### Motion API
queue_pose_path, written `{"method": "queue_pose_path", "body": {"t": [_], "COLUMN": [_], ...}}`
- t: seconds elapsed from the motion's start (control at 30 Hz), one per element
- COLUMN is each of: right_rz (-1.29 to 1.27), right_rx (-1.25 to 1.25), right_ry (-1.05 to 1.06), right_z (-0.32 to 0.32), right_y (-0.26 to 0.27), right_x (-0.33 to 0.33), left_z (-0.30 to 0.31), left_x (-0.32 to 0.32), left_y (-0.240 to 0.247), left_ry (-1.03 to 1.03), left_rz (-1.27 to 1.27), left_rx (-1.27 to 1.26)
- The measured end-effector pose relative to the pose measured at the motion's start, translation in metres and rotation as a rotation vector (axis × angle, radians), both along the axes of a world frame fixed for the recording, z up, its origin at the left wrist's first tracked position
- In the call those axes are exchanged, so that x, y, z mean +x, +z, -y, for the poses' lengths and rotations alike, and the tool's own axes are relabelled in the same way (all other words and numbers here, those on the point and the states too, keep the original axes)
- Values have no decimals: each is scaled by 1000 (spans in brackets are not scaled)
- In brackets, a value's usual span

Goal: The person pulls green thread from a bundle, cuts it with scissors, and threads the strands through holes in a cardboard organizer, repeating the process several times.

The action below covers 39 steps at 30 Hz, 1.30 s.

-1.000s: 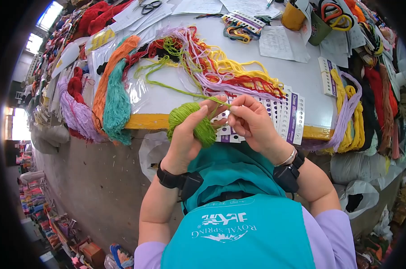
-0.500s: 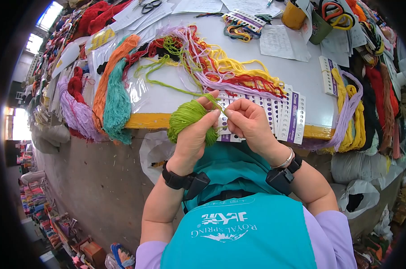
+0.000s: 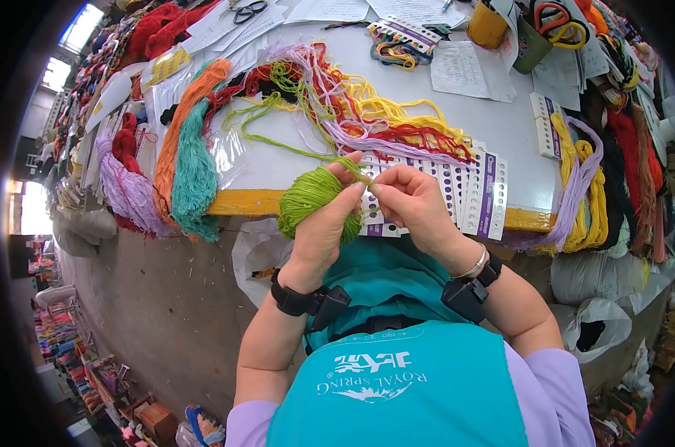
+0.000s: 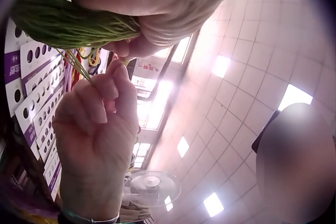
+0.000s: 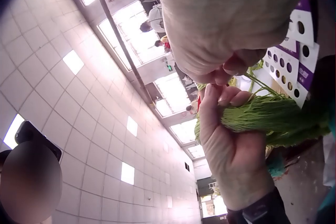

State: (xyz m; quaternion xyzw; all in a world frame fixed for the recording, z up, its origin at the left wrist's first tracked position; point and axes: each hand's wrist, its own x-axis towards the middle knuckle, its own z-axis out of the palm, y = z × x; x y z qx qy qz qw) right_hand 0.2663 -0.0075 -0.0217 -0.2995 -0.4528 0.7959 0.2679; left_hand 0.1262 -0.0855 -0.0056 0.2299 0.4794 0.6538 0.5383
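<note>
A bundle of green yarn [image 3: 311, 195] sits in my left hand [image 3: 324, 232], whose thumb and fingers curl round it in the head view. My right hand [image 3: 415, 205] pinches a green strand close to the left fingertips, thumb against forefinger. In the left wrist view the right hand [image 4: 100, 119] shows its palm side, with thin green strands [image 4: 79, 69] running from the bundle to its curled fingers. The right wrist view shows the left hand [image 5: 231, 155] wrapped round the bundle. From the left fingers a green length [image 3: 285, 149] trails back over the table.
Punched white and purple thread cards [image 3: 483, 194] lie at the table's front edge. Loose yellow yarn [image 3: 397, 108] and red yarn spread behind them. Orange yarn [image 3: 182, 134] and teal yarn [image 3: 194, 182] hang over the left side. Black scissors [image 3: 251, 11] lie on papers at the back.
The right hand has shifted slightly left and closer to the left hand. The left thumb and fingertips have drawn together at the strand. The green bundle stays in the left hand.
</note>
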Motion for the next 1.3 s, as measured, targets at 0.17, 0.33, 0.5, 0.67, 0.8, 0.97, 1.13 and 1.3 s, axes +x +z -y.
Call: {"method": "queue_pose_path", "body": {"t": [0.17,0.33,0.5,0.67,0.8,0.97,1.13,1.3], "right_rz": [-84,-80,-128,-45,-468,-657,-343,25], "right_rx": [-56,-60,-224,208,-59,-223,38,372], "right_ry": [-64,-109,74,195,-38,-52,-411,-999], "right_z": [0,0,-18,-24,-33,-95,-187,-295], "right_y": [-7,-3,6,32,50,60,63,86], "right_x": [0,0,12,23,21,72,199,418], "left_z": [-1,-1,4,23,38,80,165,223], "left_x": [0,1,-15,-47,-89,-168,-269,-316], "left_y": [-2,-2,0,17,18,27,13,5], "left_ry": [3,10,-94,-281,-256,135,353,681], "left_rz": [3,8,181,498,960,748,596,439], "left_rx": [10,3,-45,71,416,489,438,324]}}
